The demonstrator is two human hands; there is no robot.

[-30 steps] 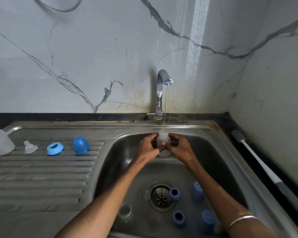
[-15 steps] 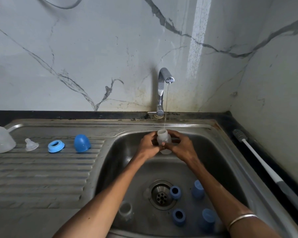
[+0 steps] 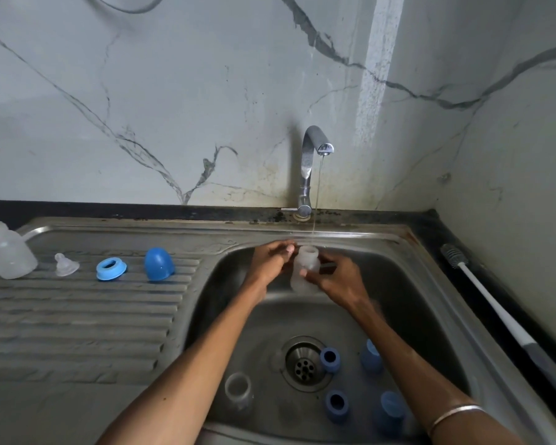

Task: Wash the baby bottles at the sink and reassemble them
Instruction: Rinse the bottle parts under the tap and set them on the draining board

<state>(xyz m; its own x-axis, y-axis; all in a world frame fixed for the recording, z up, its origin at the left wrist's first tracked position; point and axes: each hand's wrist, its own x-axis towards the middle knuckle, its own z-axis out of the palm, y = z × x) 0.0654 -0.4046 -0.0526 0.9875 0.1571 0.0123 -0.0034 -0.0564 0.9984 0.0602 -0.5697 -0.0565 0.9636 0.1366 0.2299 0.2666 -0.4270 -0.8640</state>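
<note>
A translucent bottle body (image 3: 305, 271) is held upright over the sink basin (image 3: 430, 303), its open mouth set under the thin stream (image 3: 316, 200) that falls from the tap (image 3: 312, 155). It is pinched at the neck by the fingers of the left hand (image 3: 270, 263) and gripped round its lower body by the curled fingers of the right hand (image 3: 336, 282). The step in hand is judged to be the rinsing of this bottle. Below the grip, on the basin floor, two blue collars (image 3: 330, 359) and two blue caps (image 3: 371, 356) are seen around the drain (image 3: 304, 364), with another clear bottle (image 3: 238, 388) lying to the lower left. Well to the left of the grip, on the ribbed drainboard (image 3: 77, 316), a blue cap (image 3: 158, 264), a blue collar (image 3: 110, 269), a clear teat (image 3: 65, 264) and one more bottle body (image 3: 7, 250) are laid out in a row. To the right, a bottle brush (image 3: 495, 303) is laid along the counter. The next move is judged to call for the water to be tipped out and the bottle set with the rinsed pieces, a firm hold being needed on wet plastic.
</note>
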